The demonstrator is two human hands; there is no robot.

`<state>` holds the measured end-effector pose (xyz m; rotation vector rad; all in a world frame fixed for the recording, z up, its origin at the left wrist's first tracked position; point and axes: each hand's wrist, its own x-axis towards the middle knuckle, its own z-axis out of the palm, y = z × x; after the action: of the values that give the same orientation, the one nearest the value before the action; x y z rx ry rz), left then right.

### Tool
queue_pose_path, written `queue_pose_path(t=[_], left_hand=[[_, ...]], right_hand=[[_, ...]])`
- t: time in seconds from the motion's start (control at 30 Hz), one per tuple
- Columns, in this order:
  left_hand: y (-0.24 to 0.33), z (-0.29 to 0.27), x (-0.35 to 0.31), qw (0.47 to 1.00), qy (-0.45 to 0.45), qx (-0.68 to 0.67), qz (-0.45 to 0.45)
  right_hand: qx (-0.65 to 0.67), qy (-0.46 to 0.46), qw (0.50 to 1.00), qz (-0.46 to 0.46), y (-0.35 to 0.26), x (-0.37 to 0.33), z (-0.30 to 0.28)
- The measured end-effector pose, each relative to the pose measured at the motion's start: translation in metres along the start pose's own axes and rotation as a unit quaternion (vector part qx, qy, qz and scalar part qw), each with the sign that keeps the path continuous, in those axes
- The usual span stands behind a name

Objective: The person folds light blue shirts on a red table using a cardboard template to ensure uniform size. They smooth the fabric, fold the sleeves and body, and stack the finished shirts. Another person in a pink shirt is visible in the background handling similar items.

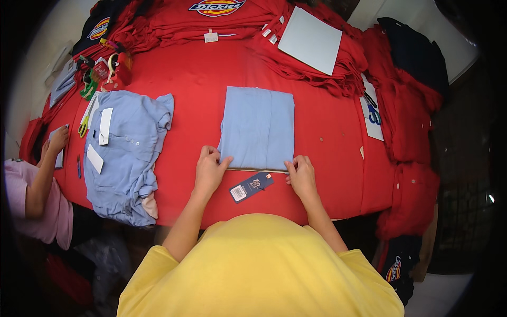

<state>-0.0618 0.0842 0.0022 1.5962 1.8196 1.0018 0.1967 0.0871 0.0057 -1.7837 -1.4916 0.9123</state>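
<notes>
A light blue garment [257,127], folded into a neat rectangle, lies on the red table cover in front of me. A thin pale edge shows beneath its near side. My left hand [212,170] pinches the near left corner, thumb on top and fingers curled. At the near right corner my right hand [301,176] is closed on the edge in the same way. Between my hands, just nearer to me, rests a dark blue hang tag [251,187] with a white label. To the left lies a loosely spread light blue shirt [127,153] with a white card [105,126] on it.
Stacks of red garments [179,26] line the far edge, one topped by white sheets [310,39]. Yellow-handled scissors [83,127] and tape rolls sit at the left. Blue-handled scissors [374,114] lie at the right. A person's hand [59,138] works at the far left.
</notes>
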Motion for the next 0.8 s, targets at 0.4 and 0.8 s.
queue_pose_path(t=[0.4,0.8], left_hand=[[-0.002,0.003,-0.011,0.981,0.031,0.179,0.068],[0.003,-0.001,-0.022,0.999,-0.017,0.045,0.022]], right_hand=[[-0.203,0.030,0.978,-0.046,0.003,-0.005,-0.006],[0.055,-0.065,0.991,-0.100,0.017,-0.007,-0.005]])
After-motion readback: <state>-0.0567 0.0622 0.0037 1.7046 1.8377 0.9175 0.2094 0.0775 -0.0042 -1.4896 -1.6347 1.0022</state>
